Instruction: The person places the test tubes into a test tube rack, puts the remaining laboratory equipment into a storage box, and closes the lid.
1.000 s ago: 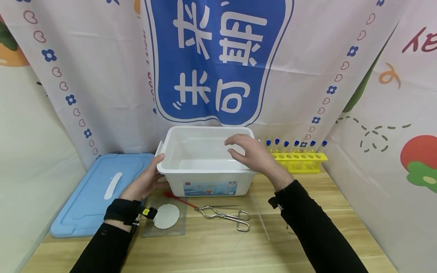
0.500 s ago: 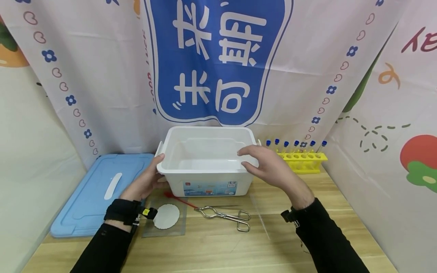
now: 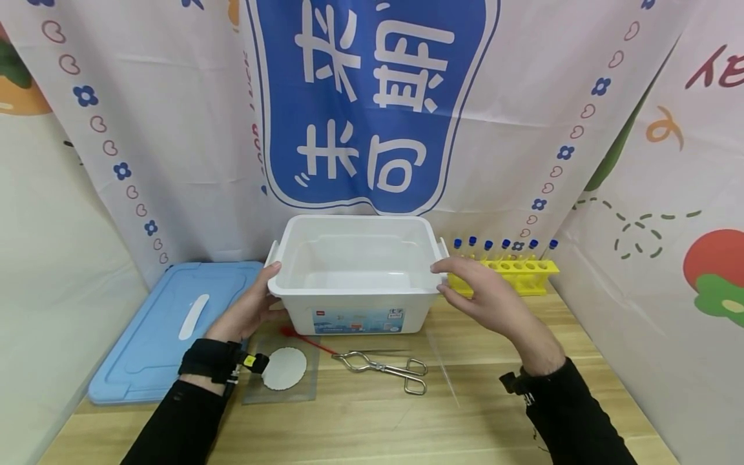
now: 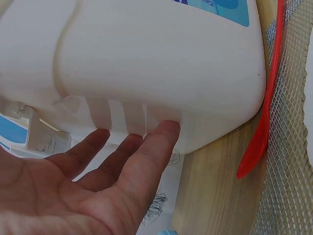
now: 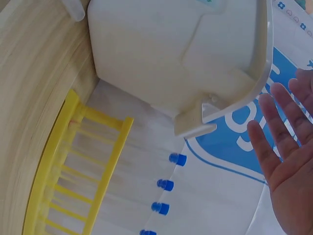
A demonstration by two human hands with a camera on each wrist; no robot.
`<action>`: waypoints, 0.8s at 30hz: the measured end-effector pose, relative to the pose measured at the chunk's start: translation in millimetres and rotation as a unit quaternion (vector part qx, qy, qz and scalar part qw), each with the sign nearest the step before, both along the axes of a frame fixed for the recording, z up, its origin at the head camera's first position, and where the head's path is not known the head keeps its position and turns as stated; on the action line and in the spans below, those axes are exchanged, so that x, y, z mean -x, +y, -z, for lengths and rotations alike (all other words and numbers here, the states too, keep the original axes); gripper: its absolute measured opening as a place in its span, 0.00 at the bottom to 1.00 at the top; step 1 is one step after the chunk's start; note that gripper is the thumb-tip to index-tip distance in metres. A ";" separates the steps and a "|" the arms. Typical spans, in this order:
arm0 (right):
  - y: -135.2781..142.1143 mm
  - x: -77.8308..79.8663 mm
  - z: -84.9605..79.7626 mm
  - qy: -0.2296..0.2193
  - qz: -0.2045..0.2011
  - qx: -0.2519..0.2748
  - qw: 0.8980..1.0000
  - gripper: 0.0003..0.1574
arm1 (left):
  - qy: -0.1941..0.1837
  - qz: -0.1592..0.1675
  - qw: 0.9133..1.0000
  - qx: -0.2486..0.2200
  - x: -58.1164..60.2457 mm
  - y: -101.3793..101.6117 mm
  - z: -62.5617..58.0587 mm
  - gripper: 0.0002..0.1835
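A white plastic storage box (image 3: 302, 312) stands open-topped at the back of the table, a blue label on its front. My left hand (image 3: 244, 313) holds its left side, thumb on the rim. In the left wrist view, my left hand's fingertips (image 4: 168, 128) touch the outer wall below the handle. At the box's right rim is my right hand (image 3: 494, 296), fingers extended and slightly bent. From the right wrist, my right hand (image 5: 288, 161) appears spread beside the rim, gripping nothing; contact with the rim is unclear.
A blue lid (image 3: 139, 342) lies left. In front of the box are a wire gauze (image 3: 310, 387) with a white disc, a red spoon (image 3: 290, 332), metal tongs (image 3: 372, 367) and a thin clear rod (image 3: 444, 371). A yellow rack (image 3: 523, 284) with blue-capped tubes stands right.
My right hand has moved rightward from over the box's opening to its right rim. The left hand and the box have stayed put.
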State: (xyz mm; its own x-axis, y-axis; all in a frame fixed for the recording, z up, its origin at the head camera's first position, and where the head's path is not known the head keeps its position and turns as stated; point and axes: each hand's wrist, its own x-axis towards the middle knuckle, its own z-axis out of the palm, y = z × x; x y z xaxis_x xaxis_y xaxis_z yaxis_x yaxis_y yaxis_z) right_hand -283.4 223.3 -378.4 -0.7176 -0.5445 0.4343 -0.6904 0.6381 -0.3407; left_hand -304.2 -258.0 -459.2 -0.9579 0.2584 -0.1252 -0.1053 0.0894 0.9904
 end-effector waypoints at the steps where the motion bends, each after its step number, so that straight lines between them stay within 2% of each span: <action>1: 3.3 -0.4 0.8 -0.002 0.001 0.004 1.000 0.21 | 0.000 0.000 1.000 0.001 0.2 0.3 0.1 0.52; 11: 31.4 -4.7 5.1 -0.025 0.017 0.014 0.999 0.20 | -0.009 -0.005 1.000 0.002 1.8 0.9 -0.5 0.53; 18: 44.4 -5.8 6.7 -0.083 0.069 -0.023 0.994 0.19 | -0.008 -0.003 1.000 0.005 1.4 1.0 0.3 0.53; 24: 45.5 0.6 15.3 -0.129 0.071 -0.065 0.987 0.21 | -0.005 -0.005 1.000 0.004 0.7 0.8 0.4 0.53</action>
State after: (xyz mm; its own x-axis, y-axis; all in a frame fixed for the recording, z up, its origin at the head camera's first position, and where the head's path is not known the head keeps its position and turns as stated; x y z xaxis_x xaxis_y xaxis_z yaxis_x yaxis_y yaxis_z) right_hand -284.0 268.9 -393.7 -0.8684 -0.4693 0.1599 -0.4915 0.7723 -0.4025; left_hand -304.9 -257.1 -459.6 -0.9593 0.2472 -0.1362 -0.1154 0.0967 0.9886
